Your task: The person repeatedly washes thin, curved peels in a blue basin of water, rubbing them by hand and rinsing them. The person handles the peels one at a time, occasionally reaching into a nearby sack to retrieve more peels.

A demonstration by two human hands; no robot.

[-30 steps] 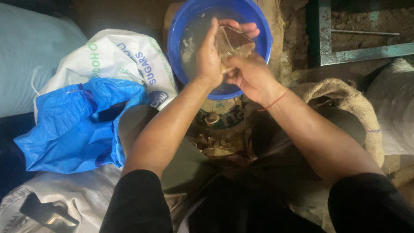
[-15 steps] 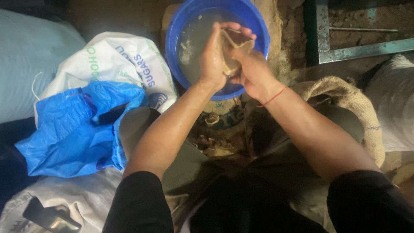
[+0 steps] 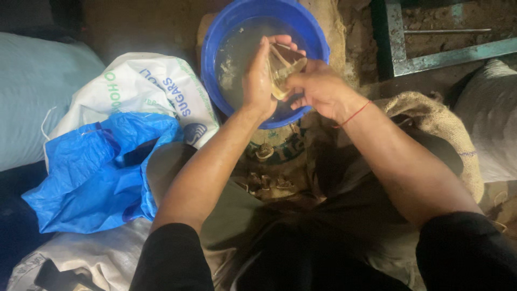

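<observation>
Both hands meet over the round blue plastic basin, which holds shallow cloudy water. The left hand is cupped upright around a small pale, translucent, wet piece; what it is made of is hard to tell from here. The right hand pinches the piece's lower edge, likely so drips fall into the basin. Left of the left forearm lie a crumpled blue plastic bag and a white woven sack; right of the right forearm, a brown burlap sack.

A pale, wet, translucent piece is held tilted between both hands, above the blue basin of murky water.
</observation>
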